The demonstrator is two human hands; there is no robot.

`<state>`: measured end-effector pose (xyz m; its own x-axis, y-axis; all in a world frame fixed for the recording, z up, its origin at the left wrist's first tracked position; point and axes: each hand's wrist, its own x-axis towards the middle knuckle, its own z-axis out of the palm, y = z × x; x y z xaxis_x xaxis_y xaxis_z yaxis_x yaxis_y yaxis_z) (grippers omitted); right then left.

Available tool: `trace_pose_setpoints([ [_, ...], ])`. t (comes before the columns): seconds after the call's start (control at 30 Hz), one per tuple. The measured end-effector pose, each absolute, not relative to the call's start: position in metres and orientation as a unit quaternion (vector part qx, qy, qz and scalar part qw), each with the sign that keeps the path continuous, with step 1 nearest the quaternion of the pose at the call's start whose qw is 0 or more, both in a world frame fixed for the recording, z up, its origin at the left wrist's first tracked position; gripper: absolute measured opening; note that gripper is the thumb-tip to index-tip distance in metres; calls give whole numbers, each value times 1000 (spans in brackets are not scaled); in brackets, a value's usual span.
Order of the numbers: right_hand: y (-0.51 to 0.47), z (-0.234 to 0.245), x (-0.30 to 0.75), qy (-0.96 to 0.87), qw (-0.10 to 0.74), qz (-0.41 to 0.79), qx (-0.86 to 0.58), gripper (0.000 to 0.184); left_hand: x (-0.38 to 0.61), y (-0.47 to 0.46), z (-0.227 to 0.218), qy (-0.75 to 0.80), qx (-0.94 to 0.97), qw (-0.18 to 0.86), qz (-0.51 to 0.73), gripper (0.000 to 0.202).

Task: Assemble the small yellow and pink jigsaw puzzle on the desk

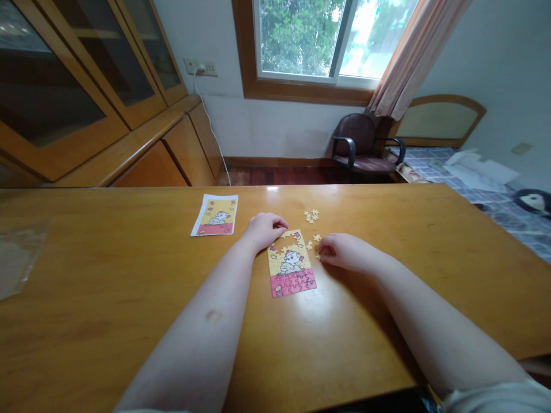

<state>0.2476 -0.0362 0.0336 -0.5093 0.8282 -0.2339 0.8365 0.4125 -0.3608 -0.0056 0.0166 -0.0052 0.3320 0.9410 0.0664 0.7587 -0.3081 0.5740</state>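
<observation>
A partly assembled jigsaw puzzle [290, 281] lies on the table, yellow above and pink below, with a white cartoon animal in a red hat. Its upper part has a gap where the table shows through. My left hand [267, 228] rests at the puzzle's upper left corner, fingers bent together over the edge and hiding that corner. To the right of the puzzle, my right hand [342, 250] is closed, its fingertips pinching a small puzzle piece [318, 256] at the tabletop. Two loose pieces [317, 237] lie just beyond those fingertips.
A small pile of yellow pieces [311, 216] sits farther back. The printed reference picture [216, 217] lies at the back left, and a clear plastic bag [21, 258] at the far left. Past the wooden table [142, 287] stand a cabinet, a chair [361, 143] and a bed.
</observation>
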Motion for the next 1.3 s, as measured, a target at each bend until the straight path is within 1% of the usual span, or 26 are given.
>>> trace_pose_setpoints([
  [0.33, -37, 27, 248, 832, 1, -250, 495, 8, -5, 16, -4, 544, 781, 229, 204, 16],
  [0.5, -35, 25, 249, 852, -31, -245, 461, 9, -5, 15, -3, 545, 782, 225, 202, 18],
  [0.6, -34, 27, 249, 849, -44, -229, 473, 10, -5, 15, -3, 544, 784, 222, 199, 18],
  [0.7, -33, 28, 250, 845, -41, -221, 485, 13, -5, 16, -3, 543, 789, 213, 191, 21],
  [0.87, -32, 27, 251, 848, -26, -231, 477, 9, -6, 17, -4, 546, 788, 214, 187, 25],
  [0.97, -34, 29, 248, 844, -41, -228, 484, 9, -6, 18, -5, 541, 791, 213, 191, 26],
  [1.1, -37, 29, 239, 827, -94, -184, 523, 15, -6, 18, -6, 541, 793, 205, 191, 26],
  [1.2, -38, 23, 233, 835, -87, -157, 520, 23, -6, 18, -6, 539, 794, 203, 192, 26],
  [1.3, -37, 19, 231, 845, -74, -152, 508, 22, -6, 17, -6, 539, 794, 204, 193, 26],
])
